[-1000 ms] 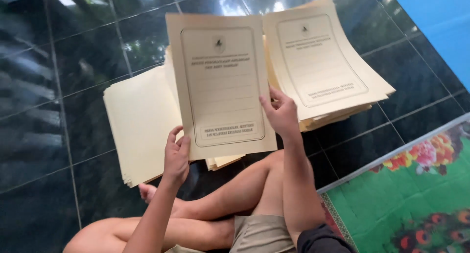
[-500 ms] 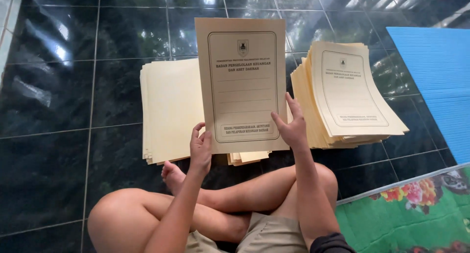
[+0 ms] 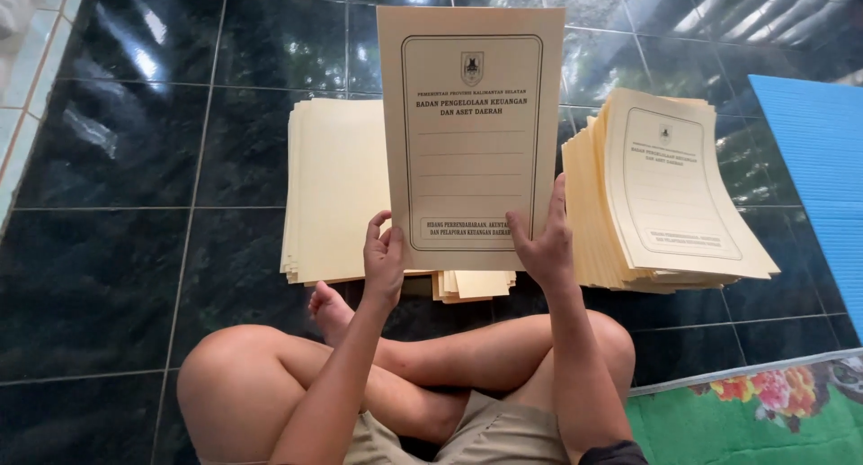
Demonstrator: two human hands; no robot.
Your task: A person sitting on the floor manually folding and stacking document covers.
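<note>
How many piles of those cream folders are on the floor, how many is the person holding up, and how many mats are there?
Cream folder piles: 2, a left pile and a right pile
Held-up folder: 1
Mats: 2, a blue mat and a green floral mat
Total: 5

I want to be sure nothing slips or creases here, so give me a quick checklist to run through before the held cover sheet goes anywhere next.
1. Left hand grips the cream cover sheet at its bottom left corner: ok.
2. Right hand grips the bottom right edge: ok.
3. Sheet held flat, with no visible crease: ok.
4. Printed stack on the right lies tidy on the floor: ok, though its edges fan a little.
5. Blank-side stack on the left sits squared: ok.
6. Whether only one sheet is held: cannot tell.
</note>
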